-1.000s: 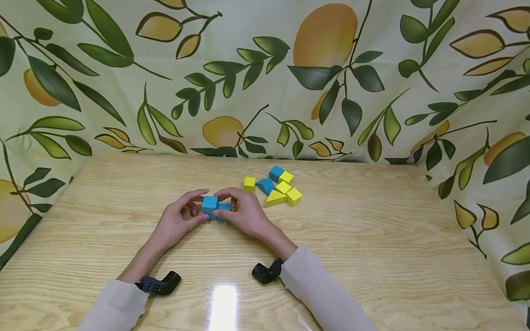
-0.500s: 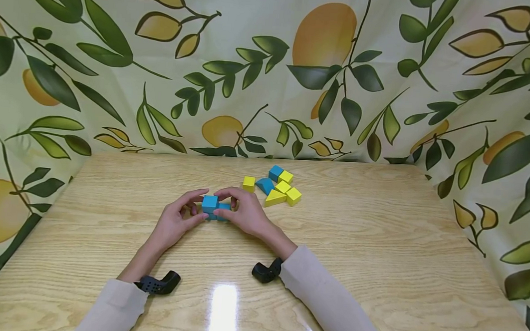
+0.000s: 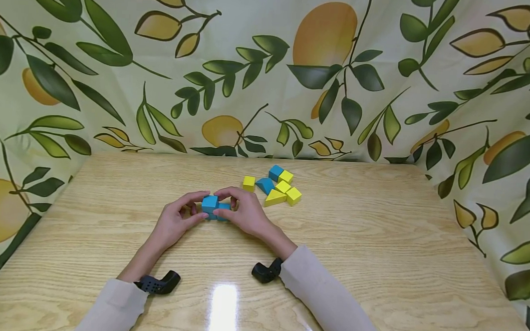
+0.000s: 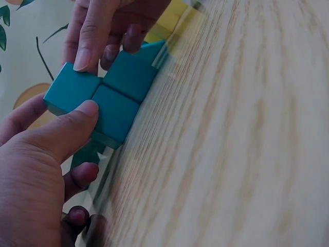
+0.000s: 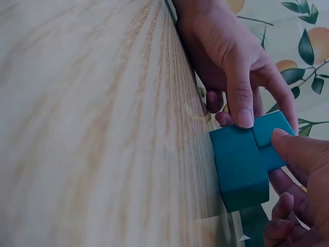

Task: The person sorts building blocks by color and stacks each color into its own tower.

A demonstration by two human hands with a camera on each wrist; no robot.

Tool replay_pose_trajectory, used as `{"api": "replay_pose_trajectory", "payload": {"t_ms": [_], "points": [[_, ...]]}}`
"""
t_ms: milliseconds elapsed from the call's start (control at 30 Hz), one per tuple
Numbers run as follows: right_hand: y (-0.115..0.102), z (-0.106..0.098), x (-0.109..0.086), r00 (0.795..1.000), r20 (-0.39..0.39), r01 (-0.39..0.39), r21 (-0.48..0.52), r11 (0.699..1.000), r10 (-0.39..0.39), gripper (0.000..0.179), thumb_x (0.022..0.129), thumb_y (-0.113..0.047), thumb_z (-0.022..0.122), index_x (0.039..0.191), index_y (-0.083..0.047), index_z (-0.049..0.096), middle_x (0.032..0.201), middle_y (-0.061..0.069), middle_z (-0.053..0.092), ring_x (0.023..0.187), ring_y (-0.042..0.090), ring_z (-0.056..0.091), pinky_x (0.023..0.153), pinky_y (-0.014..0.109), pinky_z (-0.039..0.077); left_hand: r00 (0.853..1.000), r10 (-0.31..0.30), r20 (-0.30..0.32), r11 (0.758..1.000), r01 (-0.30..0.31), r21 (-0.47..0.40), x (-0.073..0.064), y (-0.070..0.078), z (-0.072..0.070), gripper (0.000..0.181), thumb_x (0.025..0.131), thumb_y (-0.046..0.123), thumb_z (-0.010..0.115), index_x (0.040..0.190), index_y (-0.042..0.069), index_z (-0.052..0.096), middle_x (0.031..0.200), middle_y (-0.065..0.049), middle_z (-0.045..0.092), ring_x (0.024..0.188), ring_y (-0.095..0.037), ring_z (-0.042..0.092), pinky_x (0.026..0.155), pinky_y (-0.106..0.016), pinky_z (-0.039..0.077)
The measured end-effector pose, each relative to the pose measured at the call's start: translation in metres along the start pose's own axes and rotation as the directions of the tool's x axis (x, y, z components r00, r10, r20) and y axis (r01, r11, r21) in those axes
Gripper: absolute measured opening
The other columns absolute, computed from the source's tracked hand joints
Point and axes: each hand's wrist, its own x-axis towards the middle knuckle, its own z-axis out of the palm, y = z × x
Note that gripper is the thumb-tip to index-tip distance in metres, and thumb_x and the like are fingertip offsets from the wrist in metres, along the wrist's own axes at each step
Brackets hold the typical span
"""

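Observation:
Two blue cubes sit side by side on the wooden table (image 3: 354,270): a lower left cube (image 4: 115,114) and a lower right cube (image 3: 224,206). On the left one rests an upper blue cube (image 3: 209,203), slightly askew in the head view. My left hand (image 3: 174,220) has its thumb at the seam between the upper and lower left cubes, with the index finger curled round behind. From the other side my right hand (image 3: 246,212) pinches the upper cube between thumb and index finger. Its remaining fingers curl behind the lower cubes, partly hidden.
Beyond my right hand lie several loose blocks: a yellow cube (image 3: 249,183), a blue arched block (image 3: 265,185), a yellow triangular block (image 3: 275,198), a blue cube (image 3: 275,173) and more yellow cubes. A leaf-and-fruit patterned cloth (image 3: 254,25) stands behind the table.
The upper blue cube has turned slightly, and my left index fingertip has shifted slightly down in the head view. My right hand stays nearly still; the loose blocks have not moved.

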Motion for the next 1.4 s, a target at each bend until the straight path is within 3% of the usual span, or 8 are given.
{"api": "replay_pose_trajectory", "payload": {"t_ms": [167, 900, 1167, 1400], "points": [[0.001, 0.0, 0.0, 1.0, -0.002, -0.001, 0.001, 1.0, 0.001, 0.035, 0.083, -0.021, 0.077, 0.115, -0.012, 0.066, 0.1, -0.001, 0.069, 0.071, 0.011, 0.046, 0.06, 0.022, 0.035, 1.0, -0.017, 0.004, 1.0, 0.017, -0.005, 0.001, -0.024, 0.002, 0.044, 0.084, 0.007, 0.073, 0.125, 0.016, 0.062, 0.082, -0.004, 0.058, 0.077, -0.018, 0.05, 0.063, -0.026, 0.034], [0.001, -0.004, 0.001, 1.0, 0.008, 0.006, -0.003, 1.0, -0.006, 0.038, 0.083, -0.023, 0.077, 0.117, -0.011, 0.065, 0.103, 0.0, 0.068, 0.075, 0.013, 0.05, 0.062, 0.023, 0.039, 0.999, -0.051, 0.016, 0.999, 0.051, -0.002, 0.001, -0.023, 0.001, 0.043, 0.084, 0.011, 0.075, 0.123, 0.022, 0.063, 0.08, -0.003, 0.056, 0.075, -0.017, 0.05, 0.061, -0.026, 0.035], [0.004, -0.024, 0.003, 0.998, -0.064, -0.021, 0.026, 0.999, 0.022, 0.039, 0.084, -0.023, 0.075, 0.12, -0.01, 0.064, 0.107, 0.006, 0.067, 0.08, 0.014, 0.049, 0.065, 0.027, 0.039, 0.999, -0.047, 0.017, 0.999, 0.047, -0.002, 0.001, -0.023, 0.001, 0.044, 0.083, 0.014, 0.075, 0.124, 0.024, 0.063, 0.081, -0.003, 0.056, 0.076, -0.018, 0.05, 0.062, -0.026, 0.036], [0.005, -0.039, 0.005, 0.989, -0.124, -0.08, 0.015, 0.997, 0.081, 0.037, 0.085, -0.027, 0.074, 0.119, -0.014, 0.064, 0.106, 0.0, 0.066, 0.082, 0.013, 0.05, 0.069, 0.029, 0.041, 0.999, -0.051, 0.005, 0.998, 0.051, -0.025, 0.001, -0.023, 0.001, 0.043, 0.084, 0.013, 0.075, 0.124, 0.022, 0.063, 0.083, -0.003, 0.057, 0.077, -0.017, 0.05, 0.062, -0.025, 0.037]]}}
